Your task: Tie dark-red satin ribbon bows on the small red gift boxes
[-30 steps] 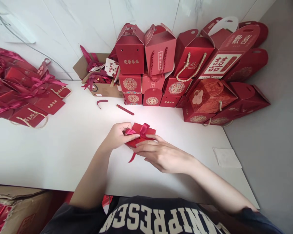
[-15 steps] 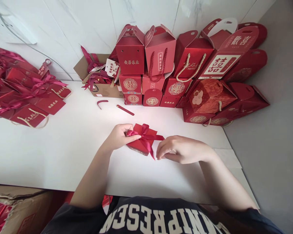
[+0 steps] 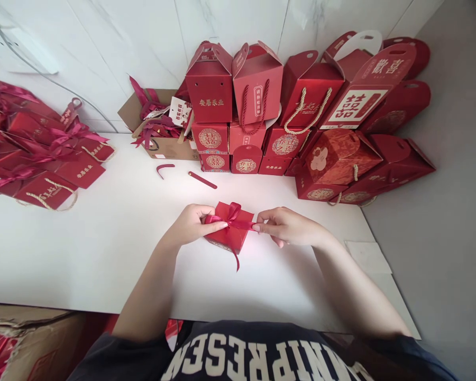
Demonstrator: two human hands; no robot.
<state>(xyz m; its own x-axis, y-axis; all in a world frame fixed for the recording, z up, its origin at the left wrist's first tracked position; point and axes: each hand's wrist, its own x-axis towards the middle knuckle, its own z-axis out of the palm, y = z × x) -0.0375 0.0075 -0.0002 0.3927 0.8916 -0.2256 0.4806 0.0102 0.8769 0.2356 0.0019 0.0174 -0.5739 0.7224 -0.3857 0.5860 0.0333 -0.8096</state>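
Observation:
A small red gift box lies on the white table in front of me, with a crimson satin ribbon tied in a bow on its top. My left hand is closed at the box's left side, its thumb and fingers pinching the bow's left loop near the knot. To the right, my right hand pinches a ribbon end between thumb and fingers and holds it out taut and level. Another ribbon tail hangs over the box's front edge onto the table.
Two dark red strips lie behind the box. Stacked red gift boxes stand along the back and right. A cardboard box holds ribbons and tags. Ribboned boxes are piled at left; an open carton sits at lower left.
My right hand has moved up and left from beside the ribbon and taken hold of its right end. The front tail has shifted left. My left hand keeps its pinch.

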